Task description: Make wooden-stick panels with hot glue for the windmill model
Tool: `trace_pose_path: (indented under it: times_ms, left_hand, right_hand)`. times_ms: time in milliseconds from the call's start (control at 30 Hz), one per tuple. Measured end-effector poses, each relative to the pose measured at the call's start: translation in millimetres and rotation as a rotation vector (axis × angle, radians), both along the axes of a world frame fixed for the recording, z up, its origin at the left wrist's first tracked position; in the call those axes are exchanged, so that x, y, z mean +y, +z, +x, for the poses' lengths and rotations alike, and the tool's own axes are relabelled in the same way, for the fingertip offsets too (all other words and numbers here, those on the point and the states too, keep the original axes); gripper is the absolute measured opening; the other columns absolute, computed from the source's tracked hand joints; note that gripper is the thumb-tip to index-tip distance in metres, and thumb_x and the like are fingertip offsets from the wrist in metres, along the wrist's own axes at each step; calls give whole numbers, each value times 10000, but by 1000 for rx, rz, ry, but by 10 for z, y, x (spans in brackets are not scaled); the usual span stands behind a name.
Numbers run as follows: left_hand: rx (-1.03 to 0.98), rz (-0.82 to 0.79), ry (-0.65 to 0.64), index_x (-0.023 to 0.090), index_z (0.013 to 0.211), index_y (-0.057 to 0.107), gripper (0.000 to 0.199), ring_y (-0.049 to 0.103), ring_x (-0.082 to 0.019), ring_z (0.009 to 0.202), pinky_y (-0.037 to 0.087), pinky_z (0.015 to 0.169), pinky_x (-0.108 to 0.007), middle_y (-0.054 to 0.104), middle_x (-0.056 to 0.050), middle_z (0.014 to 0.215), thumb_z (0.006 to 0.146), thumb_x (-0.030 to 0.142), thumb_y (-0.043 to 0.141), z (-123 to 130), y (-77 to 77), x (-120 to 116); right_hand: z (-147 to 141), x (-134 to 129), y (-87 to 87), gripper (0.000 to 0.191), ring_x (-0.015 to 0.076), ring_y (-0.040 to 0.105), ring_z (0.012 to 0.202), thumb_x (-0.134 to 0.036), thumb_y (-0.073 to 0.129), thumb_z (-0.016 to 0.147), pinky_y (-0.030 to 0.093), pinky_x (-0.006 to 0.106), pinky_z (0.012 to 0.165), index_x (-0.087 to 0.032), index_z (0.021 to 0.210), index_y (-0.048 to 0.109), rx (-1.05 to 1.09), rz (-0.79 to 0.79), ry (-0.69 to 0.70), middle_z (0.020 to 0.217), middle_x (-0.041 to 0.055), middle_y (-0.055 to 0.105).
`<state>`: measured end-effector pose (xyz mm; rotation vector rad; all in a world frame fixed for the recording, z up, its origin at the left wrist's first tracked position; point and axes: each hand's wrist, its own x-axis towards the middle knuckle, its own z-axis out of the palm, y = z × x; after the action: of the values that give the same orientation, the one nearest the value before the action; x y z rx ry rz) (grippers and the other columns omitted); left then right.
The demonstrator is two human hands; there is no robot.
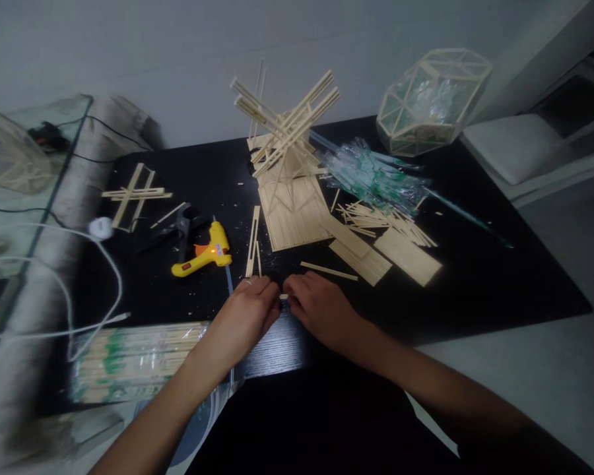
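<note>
My left hand [247, 307] and my right hand [321, 307] meet near the front edge of the black table, fingers curled and closed. A short pale wooden stick [284, 297] shows between their fingertips, pinched from both sides; most of it is hidden by the fingers. Just beyond my left hand lie narrow joined sticks [253, 241]. A single loose stick [329, 271] rests past my right hand. To the left is a yellow glue gun [205, 254] with an orange light glowing on it. Further back stands a stick-built windmill model [292, 148] with crossed blades on a slatted wooden base [297, 214].
Slatted panels [361, 257] and loose sticks [386, 221] lie at right, below crumpled plastic wrappers [376, 175]. A geometric glass-like frame [433, 99] stands at the back right. At left are a crossed stick frame [136, 194], black clamp [182, 227], white cable [116, 277] and bagged sticks [138, 359].
</note>
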<state>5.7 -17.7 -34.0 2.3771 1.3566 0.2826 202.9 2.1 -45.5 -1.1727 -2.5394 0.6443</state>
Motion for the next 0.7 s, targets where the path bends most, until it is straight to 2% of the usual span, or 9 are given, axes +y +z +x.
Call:
trace_pose_path:
  times_ms: [267, 533, 700]
  left_hand:
    - [25, 57, -16, 175, 891, 622, 139, 576, -231, 821, 497, 769, -391, 599, -51, 871, 973, 88, 550, 24, 5, -6]
    - [74, 109, -38, 157, 921, 641, 111, 591, -246, 826, 510, 758, -397, 610, -61, 869, 958, 84, 566, 49, 18, -16]
    - [2, 59, -5, 173, 953, 632, 118, 597, -223, 831, 513, 765, -369, 613, -44, 879, 986, 96, 549, 8, -15, -17]
  right_hand:
    - [-1, 5, 3, 157, 207, 596, 836, -36, 556, 966, 407, 329, 744, -186, 934, 589, 12, -13, -15, 875, 52, 688]
    - [-6, 8, 23, 120, 215, 609, 861, -56, 633, 960, 408, 327, 758, -172, 963, 602, -17, -44, -15, 902, 50, 697]
    - [0, 12, 0, 111, 215, 603, 866, -69, 647, 956, 409, 326, 764, -169, 980, 604, 12, -47, -18, 912, 53, 697]
